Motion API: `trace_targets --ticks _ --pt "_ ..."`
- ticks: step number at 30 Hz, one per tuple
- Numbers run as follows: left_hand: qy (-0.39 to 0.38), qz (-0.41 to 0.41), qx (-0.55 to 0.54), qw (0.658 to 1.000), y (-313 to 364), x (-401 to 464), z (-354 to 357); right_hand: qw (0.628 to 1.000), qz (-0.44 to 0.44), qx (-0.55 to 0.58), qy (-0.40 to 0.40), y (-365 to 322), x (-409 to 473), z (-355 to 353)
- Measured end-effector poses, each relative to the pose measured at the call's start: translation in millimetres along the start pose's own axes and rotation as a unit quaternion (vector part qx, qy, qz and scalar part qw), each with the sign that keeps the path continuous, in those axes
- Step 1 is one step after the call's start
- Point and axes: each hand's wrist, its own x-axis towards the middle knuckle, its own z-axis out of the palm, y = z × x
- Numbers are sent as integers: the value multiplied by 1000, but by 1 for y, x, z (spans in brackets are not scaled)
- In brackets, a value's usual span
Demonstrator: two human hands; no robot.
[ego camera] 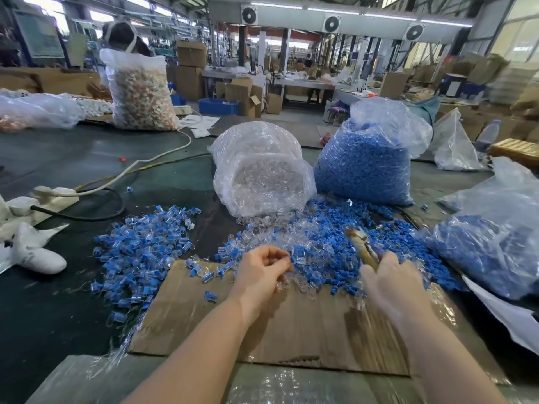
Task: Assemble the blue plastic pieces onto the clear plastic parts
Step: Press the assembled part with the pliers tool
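Observation:
A mixed heap of loose blue pieces and clear parts [320,246] lies ahead of a cardboard sheet [291,325]. To its left spreads a pile of clear parts with blue pieces in them [140,246]. My left hand [259,275] hovers at the heap's near edge, fingers curled, pinching a small clear part with blue on it. My right hand [390,281], blurred, grips a yellowish tool [361,246] that points up and away over the heap.
A bag of clear parts [262,170] and a bag of blue pieces [367,158] stand behind the heap. Another bag of blue pieces [490,243] lies at the right. A power strip [52,196] with cables and white cloth [35,252] sit left.

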Motion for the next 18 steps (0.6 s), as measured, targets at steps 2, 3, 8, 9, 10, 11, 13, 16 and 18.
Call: trace_targets --ticks 2,3,8,9,10,11,13,16,18 --pt "2 -17 -28 999 7 4 -1 989 -45 133 -49 -14 -5 -8" --pt "4 -23 -36 999 10 6 -2 974 -52 201 -89 -21 -8 -12" --pt "31 -41 -70 996 13 12 -9 909 -33 326 -259 -40 -28 -16" --pt "42 -44 -72 996 12 13 -10 900 -31 338 -274 -42 -31 -14" --pt "52 -47 -73 995 11 13 -11 890 -24 356 -285 -43 -32 -12" --pt "62 -50 -74 994 10 13 -12 879 -15 376 -292 -45 -34 -10" --pt "79 -57 -73 993 8 14 -13 863 -4 397 -311 -47 -35 -8" --pt "97 -63 -69 991 7 16 -15 865 1 379 -330 -50 -36 -7" --pt "103 -63 -68 990 6 17 -16 865 13 370 -340 -52 -35 -6"
